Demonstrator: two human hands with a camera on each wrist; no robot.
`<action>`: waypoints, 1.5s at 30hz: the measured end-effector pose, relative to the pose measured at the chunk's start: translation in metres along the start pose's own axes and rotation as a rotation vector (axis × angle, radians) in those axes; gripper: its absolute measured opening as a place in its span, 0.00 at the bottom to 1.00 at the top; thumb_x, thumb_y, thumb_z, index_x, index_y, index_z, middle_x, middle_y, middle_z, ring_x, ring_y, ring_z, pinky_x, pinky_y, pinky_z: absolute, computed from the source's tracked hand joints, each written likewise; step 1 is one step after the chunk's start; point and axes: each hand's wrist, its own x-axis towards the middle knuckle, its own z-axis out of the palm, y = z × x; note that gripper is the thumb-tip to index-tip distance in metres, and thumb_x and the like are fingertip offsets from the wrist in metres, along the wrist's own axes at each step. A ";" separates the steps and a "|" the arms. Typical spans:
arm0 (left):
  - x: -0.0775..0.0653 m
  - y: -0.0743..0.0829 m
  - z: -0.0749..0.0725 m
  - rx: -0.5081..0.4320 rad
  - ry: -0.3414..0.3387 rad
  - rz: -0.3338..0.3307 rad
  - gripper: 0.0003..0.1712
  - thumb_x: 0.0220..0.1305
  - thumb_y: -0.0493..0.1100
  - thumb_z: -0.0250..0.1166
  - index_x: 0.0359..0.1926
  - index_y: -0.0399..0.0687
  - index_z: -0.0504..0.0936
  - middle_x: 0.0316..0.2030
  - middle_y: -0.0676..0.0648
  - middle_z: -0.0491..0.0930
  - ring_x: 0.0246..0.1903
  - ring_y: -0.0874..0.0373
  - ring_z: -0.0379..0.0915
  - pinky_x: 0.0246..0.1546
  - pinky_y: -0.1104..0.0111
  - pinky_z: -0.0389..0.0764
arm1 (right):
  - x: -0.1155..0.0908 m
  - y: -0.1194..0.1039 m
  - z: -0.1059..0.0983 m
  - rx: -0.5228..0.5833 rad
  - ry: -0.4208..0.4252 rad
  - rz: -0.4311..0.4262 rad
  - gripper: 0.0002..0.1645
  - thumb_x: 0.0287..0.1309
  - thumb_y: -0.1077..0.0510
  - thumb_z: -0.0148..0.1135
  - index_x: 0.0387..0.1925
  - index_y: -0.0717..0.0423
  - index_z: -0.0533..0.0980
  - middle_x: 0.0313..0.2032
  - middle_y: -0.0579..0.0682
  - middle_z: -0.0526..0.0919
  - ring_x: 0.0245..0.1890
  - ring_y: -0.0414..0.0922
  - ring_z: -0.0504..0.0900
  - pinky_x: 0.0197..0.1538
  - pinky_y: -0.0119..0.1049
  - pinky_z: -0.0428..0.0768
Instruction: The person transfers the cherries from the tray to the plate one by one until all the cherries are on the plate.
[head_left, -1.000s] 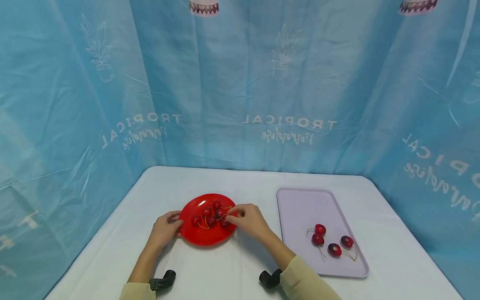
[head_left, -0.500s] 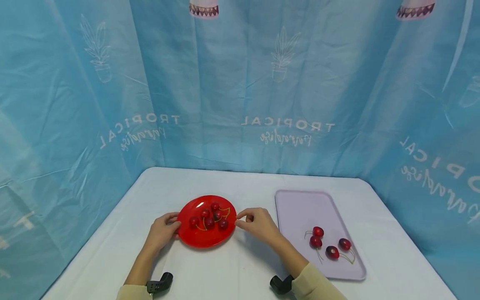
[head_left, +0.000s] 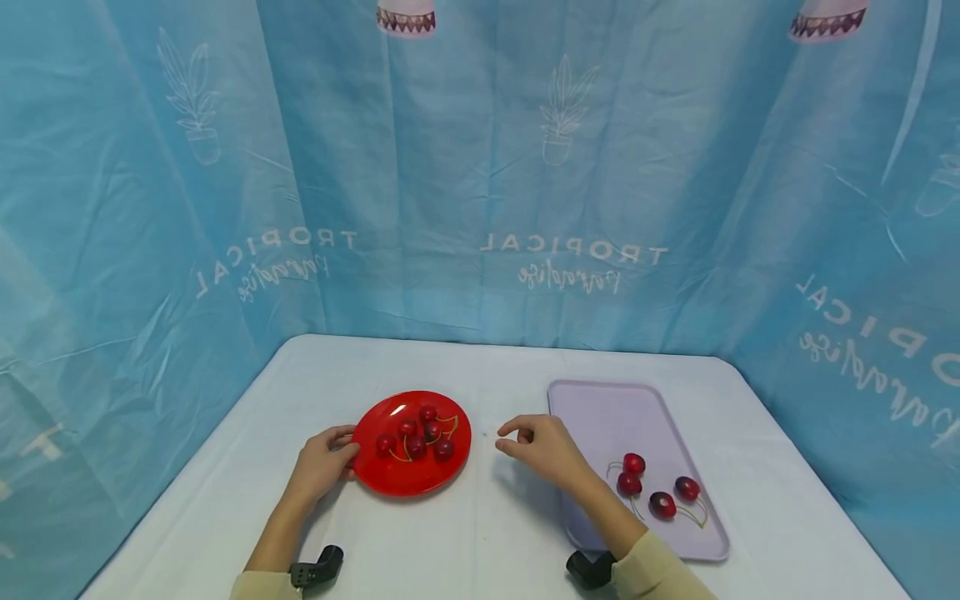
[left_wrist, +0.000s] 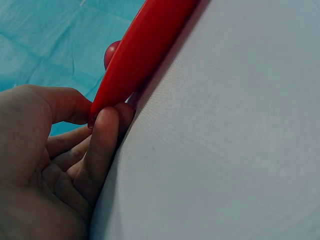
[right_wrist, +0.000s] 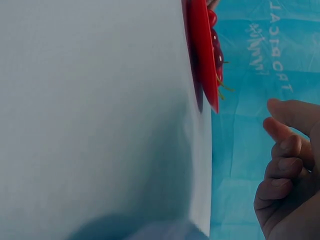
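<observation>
Several cherries with green stems (head_left: 416, 447) lie grouped on a red plate (head_left: 408, 482). My left hand (head_left: 318, 467) pinches the plate's left rim. In the left wrist view the thumb (left_wrist: 72, 105) lies on the rim's upper side and the fingers (left_wrist: 101, 137) are under it. Over the white table, between plate and tray, my right hand (head_left: 546, 452) holds nothing. Its thumb and index finger are apart and the other fingers loosely curled, as the right wrist view shows. Several more cherries (head_left: 662, 505) lie on the pale purple tray (head_left: 607, 417).
The tray stands at the right of the white table (head_left: 420, 550), partly covered by my right forearm. A blue printed curtain (head_left: 450, 167) hangs behind the table and along both sides.
My right hand has drawn back from the cherries on the plate and moved right toward the tray. The cherry stems by its fingers are free. My left hand stays at the rim.
</observation>
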 end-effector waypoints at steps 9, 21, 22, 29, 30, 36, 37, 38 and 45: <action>0.001 -0.006 0.000 -0.008 0.011 -0.015 0.24 0.65 0.41 0.58 0.61 0.38 0.71 0.50 0.36 0.77 0.25 0.54 0.78 0.27 0.72 0.81 | -0.007 0.015 -0.011 0.006 -0.008 0.036 0.13 0.55 0.50 0.68 0.40 0.50 0.85 0.18 0.44 0.72 0.19 0.41 0.69 0.20 0.33 0.69; -0.005 -0.005 0.000 0.004 0.016 -0.008 0.25 0.64 0.41 0.60 0.61 0.37 0.71 0.49 0.36 0.77 0.24 0.55 0.78 0.28 0.71 0.81 | -0.014 0.031 -0.024 0.032 0.017 0.048 0.11 0.55 0.50 0.68 0.39 0.50 0.85 0.18 0.44 0.72 0.21 0.41 0.69 0.23 0.33 0.69; -0.004 -0.005 0.000 0.003 0.015 -0.008 0.25 0.64 0.41 0.60 0.61 0.37 0.72 0.49 0.36 0.77 0.24 0.55 0.78 0.28 0.70 0.81 | -0.015 0.031 -0.026 0.033 0.020 0.049 0.11 0.55 0.50 0.68 0.39 0.50 0.85 0.18 0.44 0.72 0.21 0.41 0.70 0.23 0.33 0.69; 0.001 -0.006 0.001 0.002 0.020 -0.011 0.24 0.65 0.41 0.59 0.61 0.38 0.72 0.50 0.36 0.77 0.25 0.54 0.78 0.27 0.72 0.81 | -0.017 0.035 -0.039 0.036 0.043 0.046 0.11 0.56 0.52 0.68 0.39 0.51 0.85 0.18 0.44 0.72 0.21 0.41 0.69 0.23 0.32 0.70; 0.002 -0.005 0.001 0.000 0.020 -0.012 0.24 0.64 0.41 0.59 0.61 0.38 0.72 0.50 0.36 0.77 0.25 0.54 0.78 0.27 0.72 0.81 | -0.017 0.036 -0.041 0.036 0.051 0.041 0.11 0.56 0.52 0.68 0.39 0.51 0.85 0.18 0.44 0.72 0.21 0.40 0.69 0.23 0.32 0.70; 0.001 -0.002 0.002 -0.001 0.005 -0.002 0.25 0.64 0.41 0.59 0.61 0.37 0.71 0.51 0.35 0.77 0.25 0.55 0.78 0.28 0.70 0.82 | -0.020 0.046 -0.057 0.036 0.106 0.021 0.10 0.55 0.54 0.69 0.38 0.52 0.85 0.18 0.45 0.72 0.20 0.41 0.69 0.24 0.32 0.68; 0.001 -0.001 0.002 0.000 0.008 0.000 0.25 0.64 0.41 0.59 0.61 0.37 0.71 0.51 0.35 0.77 0.25 0.55 0.78 0.28 0.69 0.82 | -0.020 0.047 -0.059 0.034 0.110 0.024 0.10 0.56 0.53 0.69 0.38 0.53 0.85 0.18 0.45 0.73 0.21 0.41 0.69 0.24 0.32 0.68; 0.002 -0.001 0.001 -0.001 0.011 0.002 0.25 0.64 0.41 0.59 0.61 0.37 0.71 0.50 0.35 0.77 0.25 0.55 0.78 0.28 0.70 0.82 | -0.020 0.049 -0.060 0.031 0.114 0.029 0.11 0.55 0.53 0.69 0.38 0.53 0.85 0.18 0.45 0.73 0.21 0.41 0.69 0.24 0.32 0.68; 0.001 0.001 0.001 -0.007 0.005 -0.004 0.25 0.65 0.41 0.58 0.61 0.36 0.71 0.50 0.35 0.77 0.25 0.55 0.78 0.28 0.69 0.82 | -0.022 0.059 -0.066 0.031 0.122 0.055 0.14 0.55 0.50 0.69 0.40 0.54 0.85 0.18 0.45 0.72 0.22 0.43 0.69 0.24 0.33 0.68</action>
